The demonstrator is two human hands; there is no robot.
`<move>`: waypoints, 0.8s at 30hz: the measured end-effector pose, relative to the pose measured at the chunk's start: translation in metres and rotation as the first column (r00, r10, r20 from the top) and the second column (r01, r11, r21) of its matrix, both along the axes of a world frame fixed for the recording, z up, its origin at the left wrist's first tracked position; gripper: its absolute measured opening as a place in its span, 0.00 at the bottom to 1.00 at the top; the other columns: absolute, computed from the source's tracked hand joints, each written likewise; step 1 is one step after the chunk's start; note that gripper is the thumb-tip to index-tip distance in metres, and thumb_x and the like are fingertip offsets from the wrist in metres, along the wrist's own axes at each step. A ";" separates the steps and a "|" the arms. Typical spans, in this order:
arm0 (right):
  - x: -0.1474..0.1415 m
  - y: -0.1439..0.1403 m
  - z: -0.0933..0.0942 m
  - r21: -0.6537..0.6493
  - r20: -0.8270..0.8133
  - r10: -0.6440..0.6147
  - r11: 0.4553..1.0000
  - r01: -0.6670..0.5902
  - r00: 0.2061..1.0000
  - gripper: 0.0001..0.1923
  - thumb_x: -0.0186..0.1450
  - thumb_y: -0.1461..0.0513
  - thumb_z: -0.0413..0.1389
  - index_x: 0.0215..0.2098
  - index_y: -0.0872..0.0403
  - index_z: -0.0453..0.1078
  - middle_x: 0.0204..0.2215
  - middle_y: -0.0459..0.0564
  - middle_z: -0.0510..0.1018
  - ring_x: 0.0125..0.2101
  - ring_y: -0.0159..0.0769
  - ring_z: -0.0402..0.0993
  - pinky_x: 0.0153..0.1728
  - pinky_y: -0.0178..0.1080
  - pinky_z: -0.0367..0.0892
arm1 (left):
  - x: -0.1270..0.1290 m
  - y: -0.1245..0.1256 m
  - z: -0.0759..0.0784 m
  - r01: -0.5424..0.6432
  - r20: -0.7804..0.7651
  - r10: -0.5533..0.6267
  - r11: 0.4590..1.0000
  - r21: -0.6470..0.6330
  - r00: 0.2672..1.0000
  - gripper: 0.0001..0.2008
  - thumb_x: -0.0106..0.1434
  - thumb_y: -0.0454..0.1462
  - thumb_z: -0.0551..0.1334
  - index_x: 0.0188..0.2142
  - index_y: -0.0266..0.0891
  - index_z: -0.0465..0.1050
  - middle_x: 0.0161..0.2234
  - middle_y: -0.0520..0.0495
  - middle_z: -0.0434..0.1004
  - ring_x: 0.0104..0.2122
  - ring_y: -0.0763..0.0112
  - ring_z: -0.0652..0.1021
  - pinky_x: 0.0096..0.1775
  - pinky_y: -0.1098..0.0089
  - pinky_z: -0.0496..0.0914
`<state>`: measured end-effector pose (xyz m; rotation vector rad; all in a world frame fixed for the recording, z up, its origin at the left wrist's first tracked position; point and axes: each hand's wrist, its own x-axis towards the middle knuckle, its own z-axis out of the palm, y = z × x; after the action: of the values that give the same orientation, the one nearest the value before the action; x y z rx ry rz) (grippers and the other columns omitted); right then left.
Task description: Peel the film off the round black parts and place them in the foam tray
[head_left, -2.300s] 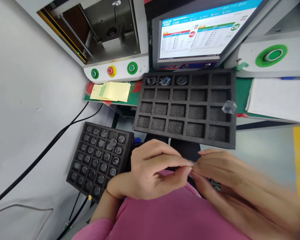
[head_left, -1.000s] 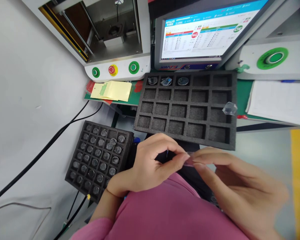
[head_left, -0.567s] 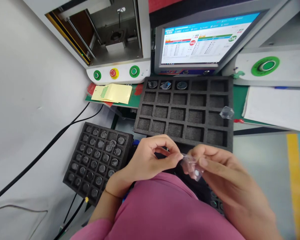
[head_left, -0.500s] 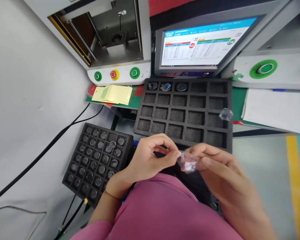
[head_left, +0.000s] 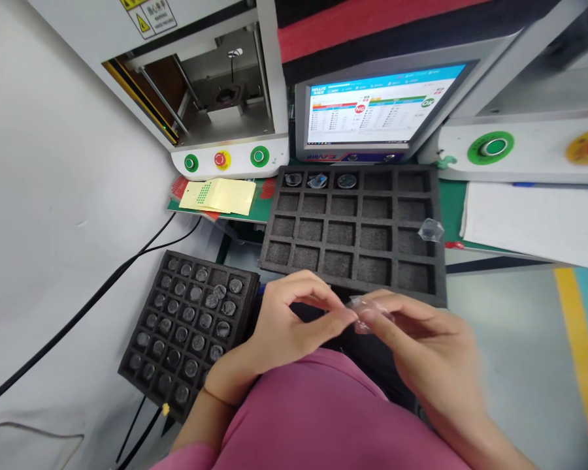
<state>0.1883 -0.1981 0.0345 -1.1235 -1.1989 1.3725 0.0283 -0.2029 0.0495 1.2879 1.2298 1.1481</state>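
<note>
— First, the hands, left to right?
— Left hand (head_left: 284, 326): fingers curled, thumb and forefinger pressed together on the near edge of a small clear wrapper (head_left: 365, 307). Right hand (head_left: 431, 352): thumb and forefinger pinching the same wrapper from the other side, remaining fingers loosely spread. The item is held in the air in front of the pink top, just below the near edge of the large foam tray (head_left: 434, 196).

— Step in hand?
— By appearance, the wrapper is being worked between the two pinches. What it contains cannot be told; it is too small and glossy.

— What would further handling call for?
— As a judgement: a light, steady pinch from both sides, since the film looks thin and slippery.

— Containers, then. Left first.
— Small foam tray (head_left: 127, 372), black, many small cells, sitting low at the left below the desk (head_left: 453, 209) edge. Nearly every cell holds a round greyish disc (head_left: 195, 314); one or two cells near the far edge look vacant.

— Centre?
— Large foam tray, black, four rows of five square cells. Far row: three cells occupied, left (head_left: 293, 179), next (head_left: 317, 181), third (head_left: 346, 181), each with a small clear-wrapped round part. All other cells hold nothing.

— Right side?
— One loose clear piece (head_left: 430, 230) resting on the tray's right wall, not in a cell.
</note>
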 end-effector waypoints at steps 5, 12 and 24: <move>0.001 -0.002 0.001 0.056 0.080 -0.020 0.998 0.016 0.997 0.06 0.58 0.63 0.63 0.23 0.50 0.77 0.21 0.44 0.78 0.22 0.29 0.75 0.23 0.27 0.72 | 0.003 -0.002 0.002 0.030 -0.055 -0.027 0.998 0.050 0.998 0.04 0.54 0.35 0.72 0.27 0.38 0.79 0.27 0.50 0.78 0.28 0.74 0.77 0.33 0.73 0.74; 0.003 -0.005 -0.001 0.140 0.148 -0.034 0.990 0.014 0.988 0.05 0.59 0.63 0.63 0.25 0.49 0.77 0.23 0.44 0.79 0.23 0.29 0.75 0.24 0.28 0.70 | 0.001 -0.001 0.002 0.027 -0.023 -0.028 0.999 -0.026 0.999 0.02 0.55 0.34 0.71 0.27 0.39 0.81 0.27 0.50 0.79 0.28 0.75 0.77 0.33 0.74 0.73; 0.006 -0.007 -0.005 0.214 0.240 -0.059 0.977 0.006 0.969 0.05 0.61 0.63 0.63 0.26 0.49 0.77 0.23 0.45 0.80 0.24 0.32 0.76 0.25 0.32 0.72 | -0.001 0.000 -0.001 0.090 0.080 -0.079 0.985 -0.146 0.994 0.05 0.55 0.36 0.70 0.26 0.37 0.78 0.28 0.50 0.76 0.29 0.75 0.76 0.32 0.74 0.73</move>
<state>0.1943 -0.2055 0.0292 -1.1775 -1.4605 1.0725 0.0273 -0.2030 0.0489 1.1641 1.1722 1.0148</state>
